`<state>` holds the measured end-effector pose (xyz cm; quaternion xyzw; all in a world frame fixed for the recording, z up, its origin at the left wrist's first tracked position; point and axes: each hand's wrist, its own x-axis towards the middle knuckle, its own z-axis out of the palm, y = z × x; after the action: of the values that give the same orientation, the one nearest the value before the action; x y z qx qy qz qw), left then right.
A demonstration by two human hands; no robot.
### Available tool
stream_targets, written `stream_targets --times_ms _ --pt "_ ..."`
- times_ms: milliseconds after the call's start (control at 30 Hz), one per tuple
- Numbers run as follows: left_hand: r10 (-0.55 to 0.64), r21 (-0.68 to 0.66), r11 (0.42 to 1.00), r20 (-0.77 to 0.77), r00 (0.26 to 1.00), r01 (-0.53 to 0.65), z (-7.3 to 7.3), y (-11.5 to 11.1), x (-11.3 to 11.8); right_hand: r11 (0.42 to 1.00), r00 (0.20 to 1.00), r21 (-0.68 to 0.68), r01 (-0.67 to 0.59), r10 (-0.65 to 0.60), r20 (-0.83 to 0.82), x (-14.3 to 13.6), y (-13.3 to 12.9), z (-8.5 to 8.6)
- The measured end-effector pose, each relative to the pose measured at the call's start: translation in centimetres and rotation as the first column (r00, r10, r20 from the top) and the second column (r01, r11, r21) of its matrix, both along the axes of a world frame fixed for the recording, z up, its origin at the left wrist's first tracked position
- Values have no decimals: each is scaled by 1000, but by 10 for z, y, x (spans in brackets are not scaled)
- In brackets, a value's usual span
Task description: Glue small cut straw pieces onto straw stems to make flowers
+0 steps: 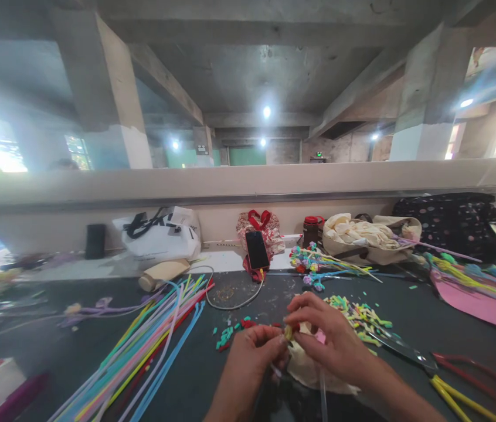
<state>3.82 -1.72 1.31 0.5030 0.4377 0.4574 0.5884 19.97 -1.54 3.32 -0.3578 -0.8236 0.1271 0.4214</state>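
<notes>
Both hands meet low in the middle of the head view. My left hand [254, 357] and my right hand [329, 334] pinch a small yellowish piece [289, 333] between their fingertips. Its exact shape is hard to make out. Under the hands lies a cream cloth [313, 369], with a thin pale stem [323, 392] hanging over it. Short yellow and green cut pieces [362, 316] are heaped beside my right hand. Green cut pieces [225, 335] and some red ones lie beyond my left hand.
Long coloured fuzzy stems [142, 357] spread at the left. Scissors [406, 353] with red and yellow handles lie at the right. Behind are a phone [257, 250] on a cable, a white bag [164, 240], a dark bottle [312, 231] and small finished flowers [312, 264].
</notes>
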Motion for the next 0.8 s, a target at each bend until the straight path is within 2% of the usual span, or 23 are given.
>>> stream_targets --times_ms 467,633,800 --pt "41 -2 999 -24 999 -41 -7 3 1 998 998 2 66 -66 -25 -7 2 -9" --pt "88 -38 995 23 996 -87 -3 2 4 994 992 29 104 -102 -71 -12 0 -12" --pt "43 -59 998 102 994 -37 -6 2 2 990 994 84 111 -109 -23 -10 -2 -12"
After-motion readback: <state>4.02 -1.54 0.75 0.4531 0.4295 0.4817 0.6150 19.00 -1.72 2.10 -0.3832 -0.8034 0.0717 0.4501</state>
